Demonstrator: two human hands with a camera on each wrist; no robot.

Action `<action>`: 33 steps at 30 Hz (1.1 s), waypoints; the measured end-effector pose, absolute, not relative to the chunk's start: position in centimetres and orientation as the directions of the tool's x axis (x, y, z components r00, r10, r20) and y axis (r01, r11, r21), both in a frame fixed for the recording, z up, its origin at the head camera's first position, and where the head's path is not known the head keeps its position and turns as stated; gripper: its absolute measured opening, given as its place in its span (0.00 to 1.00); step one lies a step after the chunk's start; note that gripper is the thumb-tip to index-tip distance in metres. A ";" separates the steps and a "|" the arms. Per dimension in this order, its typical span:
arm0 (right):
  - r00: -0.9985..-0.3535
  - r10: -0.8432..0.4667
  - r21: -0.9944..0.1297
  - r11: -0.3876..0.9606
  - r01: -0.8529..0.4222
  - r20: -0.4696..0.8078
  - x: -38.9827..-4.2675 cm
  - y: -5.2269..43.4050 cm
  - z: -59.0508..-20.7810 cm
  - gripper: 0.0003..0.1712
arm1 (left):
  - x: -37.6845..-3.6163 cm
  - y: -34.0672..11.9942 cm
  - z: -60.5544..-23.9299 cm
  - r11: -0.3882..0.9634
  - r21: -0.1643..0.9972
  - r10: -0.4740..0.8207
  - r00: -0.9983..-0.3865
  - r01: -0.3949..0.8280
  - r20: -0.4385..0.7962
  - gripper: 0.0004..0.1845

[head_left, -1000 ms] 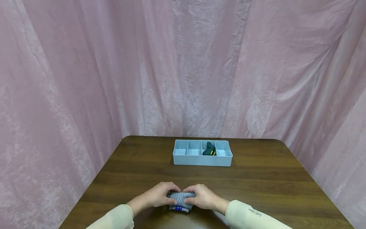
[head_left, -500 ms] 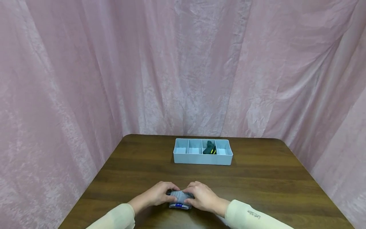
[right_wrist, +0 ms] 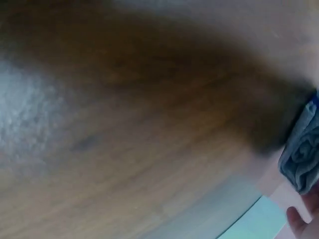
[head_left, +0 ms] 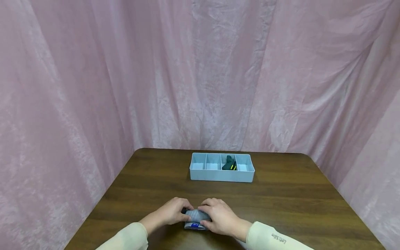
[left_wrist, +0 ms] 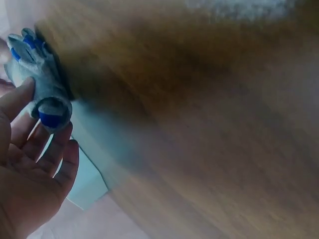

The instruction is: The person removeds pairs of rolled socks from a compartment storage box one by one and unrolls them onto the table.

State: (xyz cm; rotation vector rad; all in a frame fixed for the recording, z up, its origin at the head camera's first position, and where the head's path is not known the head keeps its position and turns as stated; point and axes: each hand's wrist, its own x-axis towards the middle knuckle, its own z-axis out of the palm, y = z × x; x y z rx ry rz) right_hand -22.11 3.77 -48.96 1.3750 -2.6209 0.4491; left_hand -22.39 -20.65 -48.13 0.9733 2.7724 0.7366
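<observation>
A grey sock bundle (head_left: pixel 196 216), rolled up and with a blue label on its cuff, lies on the table near the front. My left hand (head_left: pixel 173 211) pinches its left end between thumb and fingers. On the right end, the thumb and fingers of my right hand (head_left: pixel 222 217) hold the roll. The left wrist view shows the sock bundle (left_wrist: pixel 47 82) end-on, with the thumb of the left hand (left_wrist: pixel 35 164) on one side and fingers behind. A spiral of layers shows on the sock bundle (right_wrist: pixel 303 152) in the right wrist view, where most of the right hand is out of frame.
Behind the hands stands a pale blue divided box (head_left: pixel 222 176) with several compartments. Dark green socks (head_left: pixel 229 163) with yellow stripes sit in its second compartment from the right. Brown wood forms the tabletop (head_left: pixel 150 184), and a pink curtain (head_left: pixel 200 76) hangs beyond it.
The right hand has shifted slightly, its thumb now lower, near the cuff and covering more of the sock bundle's right end. The left hand stays nearly in place.
</observation>
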 end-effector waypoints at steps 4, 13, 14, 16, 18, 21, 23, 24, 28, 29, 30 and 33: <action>-0.547 -0.788 -0.196 0.511 -0.837 0.281 -22.1 3.7 -48.9 0.18 | -22.5 -20.9 -48.2 0.672 0.513 0.600 -0.798 0.534 0.045 0.14; -0.631 -0.757 -0.397 0.533 -0.748 0.172 -24.4 3.9 -48.2 0.13 | -22.3 -21.0 -48.3 0.687 0.481 0.583 -0.808 0.544 0.080 0.25; -0.640 -0.753 -0.417 0.538 -0.733 0.153 -24.6 4.0 -48.1 0.13 | -22.3 -20.9 -48.3 0.696 0.479 0.576 -0.814 0.535 0.074 0.26; -0.654 -0.746 -0.453 0.545 -0.706 0.121 -24.8 4.0 -48.1 0.13 | -22.3 -20.8 -48.5 0.711 0.475 0.560 -0.826 0.518 0.062 0.28; -0.664 -0.741 -0.480 0.548 -0.685 0.102 -24.8 4.0 -48.1 0.12 | -22.2 -20.6 -48.8 0.729 0.457 0.550 -0.834 0.510 0.052 0.29; -0.673 -0.734 -0.474 0.562 -0.678 0.092 -24.7 4.0 -48.0 0.13 | -22.4 -20.1 -49.0 0.754 0.412 0.544 -0.838 0.511 0.043 0.29; -0.677 -0.728 -0.448 0.573 -0.686 0.106 -24.6 4.1 -47.9 0.15 | -22.5 -19.8 -49.1 0.766 0.387 0.541 -0.840 0.513 0.041 0.29; -0.677 -0.726 -0.433 0.576 -0.693 0.118 -24.6 4.2 -47.9 0.16 | -22.5 -19.7 -49.1 0.770 0.379 0.539 -0.841 0.513 0.043 0.29; -0.658 -0.734 -0.371 0.571 -0.732 0.168 -24.5 4.2 -48.0 0.18 | -22.4 -19.6 -48.9 0.774 0.382 0.528 -0.848 0.504 0.048 0.32; -0.654 -0.736 -0.364 0.569 -0.737 0.175 -24.5 4.2 -48.1 0.17 | -22.3 -19.6 -48.9 0.773 0.386 0.523 -0.850 0.502 0.058 0.33; -0.656 -0.735 -0.366 0.570 -0.735 0.172 -24.5 4.2 -48.1 0.16 | -22.2 -19.7 -48.9 0.775 0.394 0.514 -0.856 0.495 0.064 0.34; -0.670 -0.726 -0.392 0.577 -0.716 0.154 -24.7 4.2 -48.2 0.15 | -21.7 -20.0 -48.9 0.764 0.431 0.485 -0.868 0.480 0.107 0.36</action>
